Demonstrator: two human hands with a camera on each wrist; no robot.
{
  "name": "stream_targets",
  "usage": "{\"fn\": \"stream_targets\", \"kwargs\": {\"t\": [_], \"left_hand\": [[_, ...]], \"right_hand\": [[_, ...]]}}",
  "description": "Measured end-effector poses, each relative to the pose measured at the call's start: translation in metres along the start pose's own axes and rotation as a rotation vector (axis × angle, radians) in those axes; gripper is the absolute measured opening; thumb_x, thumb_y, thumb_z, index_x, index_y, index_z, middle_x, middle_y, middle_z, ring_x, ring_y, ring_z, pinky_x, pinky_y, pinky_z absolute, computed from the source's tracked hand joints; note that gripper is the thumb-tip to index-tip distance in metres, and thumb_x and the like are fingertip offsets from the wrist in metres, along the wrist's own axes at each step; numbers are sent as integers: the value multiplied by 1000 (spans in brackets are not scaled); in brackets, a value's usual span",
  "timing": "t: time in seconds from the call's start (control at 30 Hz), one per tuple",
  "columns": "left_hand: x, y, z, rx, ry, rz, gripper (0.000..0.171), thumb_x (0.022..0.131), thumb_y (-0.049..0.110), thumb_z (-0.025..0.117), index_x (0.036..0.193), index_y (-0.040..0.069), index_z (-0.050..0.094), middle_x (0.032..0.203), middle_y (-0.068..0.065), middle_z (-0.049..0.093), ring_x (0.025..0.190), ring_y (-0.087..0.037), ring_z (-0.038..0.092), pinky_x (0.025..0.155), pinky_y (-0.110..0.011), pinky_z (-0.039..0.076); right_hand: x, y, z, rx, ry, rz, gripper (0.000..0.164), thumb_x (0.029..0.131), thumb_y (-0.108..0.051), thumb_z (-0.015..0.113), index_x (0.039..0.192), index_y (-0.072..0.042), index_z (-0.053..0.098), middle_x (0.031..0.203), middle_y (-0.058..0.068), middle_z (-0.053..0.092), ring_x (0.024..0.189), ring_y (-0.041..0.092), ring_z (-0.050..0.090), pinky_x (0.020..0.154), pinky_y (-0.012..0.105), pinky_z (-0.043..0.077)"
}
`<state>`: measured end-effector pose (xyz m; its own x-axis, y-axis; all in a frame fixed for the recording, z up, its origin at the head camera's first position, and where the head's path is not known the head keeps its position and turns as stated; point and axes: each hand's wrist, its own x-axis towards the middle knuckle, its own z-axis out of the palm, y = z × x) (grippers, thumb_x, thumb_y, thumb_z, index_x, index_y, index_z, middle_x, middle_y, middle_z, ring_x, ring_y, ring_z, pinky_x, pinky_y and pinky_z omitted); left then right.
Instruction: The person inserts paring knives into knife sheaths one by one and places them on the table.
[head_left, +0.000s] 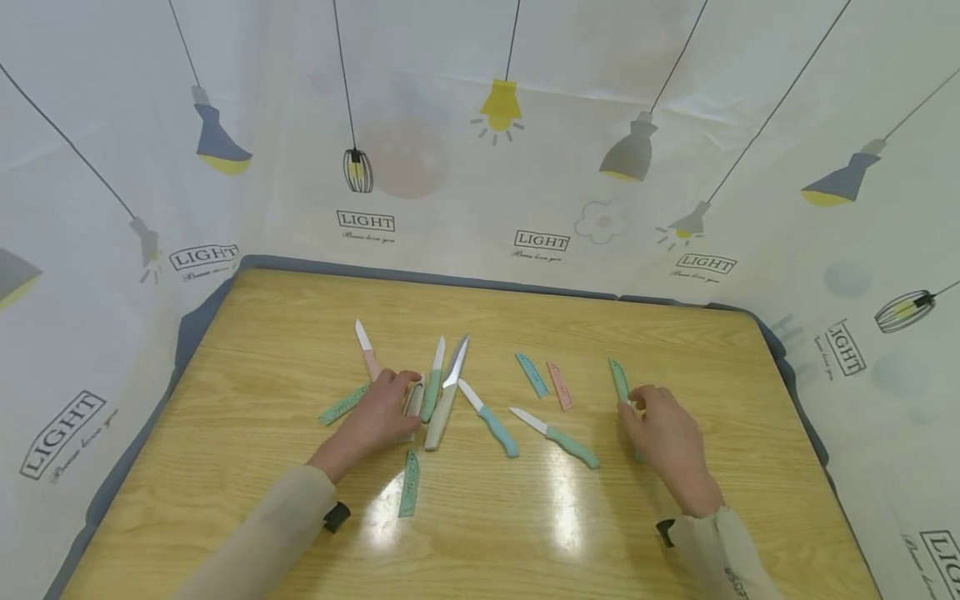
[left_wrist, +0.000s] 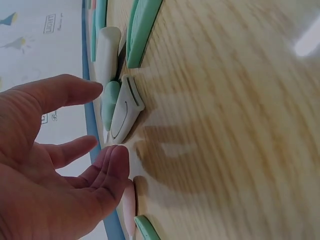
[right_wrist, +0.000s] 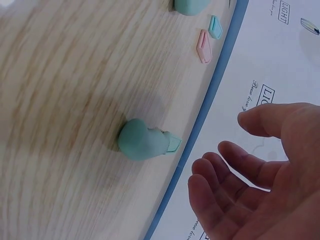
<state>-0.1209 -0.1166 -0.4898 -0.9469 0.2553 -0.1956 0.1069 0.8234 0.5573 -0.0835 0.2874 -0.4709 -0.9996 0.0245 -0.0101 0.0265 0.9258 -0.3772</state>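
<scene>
My left hand [head_left: 384, 408] is held over a beige blade sheath [left_wrist: 127, 111], thumb and fingers spread to either side of it without gripping. Beside that sheath lie a green-handled knife [head_left: 431, 397] and a larger beige-handled knife [head_left: 439, 423]. A pink-handled knife [head_left: 371, 363] is partly covered by the left hand. On the right, my right hand [head_left: 667, 433] hovers near a green knife [right_wrist: 142, 140] whose blade sits inside a green sheath [head_left: 618, 377]. In the right wrist view its fingers are loosely bent, apart from the knife, with nothing in them.
Toward the middle lie a blue-handled knife [head_left: 498, 432] and another green-handled knife [head_left: 573, 448]. Behind them are a blue sheath [head_left: 532, 375] and a pink sheath [head_left: 559, 386]. Green sheaths lie left [head_left: 342, 407] and in front [head_left: 408, 485]. A printed curtain [head_left: 465, 225] surrounds the wooden table [head_left: 255, 375].
</scene>
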Motion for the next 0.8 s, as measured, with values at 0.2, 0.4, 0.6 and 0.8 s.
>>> {"fn": "stream_targets", "kwargs": {"t": [0.2,0.4,0.6,0.8], "left_hand": [[-2,-6,1,17,7,15,80,74,19,80,142,1,43,116,-20,48,90,-24,52,79,-39,52],[-2,-11,2,33,34,38,75,75,5,71,142,-4,41,118,-24,48,89,-27,53,76,-40,53],[1,-10,6,101,69,23,72,74,2,68,140,-7,41,112,-26,51,86,-27,53,72,-38,54],[5,-5,8,174,132,35,32,77,4,65,105,-7,56,87,-16,50,72,-24,48,60,-36,48]], "right_hand": [[0,0,1,5,-11,2,39,95,-30,56,115,3,61,106,18,62,87,29,63,58,37,54],[-1,-2,3,2,-14,-6,38,94,-29,58,115,3,61,105,18,63,86,28,62,59,39,55],[1,-7,3,-15,-52,-8,40,94,-29,59,118,3,60,107,18,62,86,27,62,59,38,55],[5,-14,5,-1,-85,6,41,94,-30,58,119,2,60,109,19,62,86,26,61,63,41,56]]}}
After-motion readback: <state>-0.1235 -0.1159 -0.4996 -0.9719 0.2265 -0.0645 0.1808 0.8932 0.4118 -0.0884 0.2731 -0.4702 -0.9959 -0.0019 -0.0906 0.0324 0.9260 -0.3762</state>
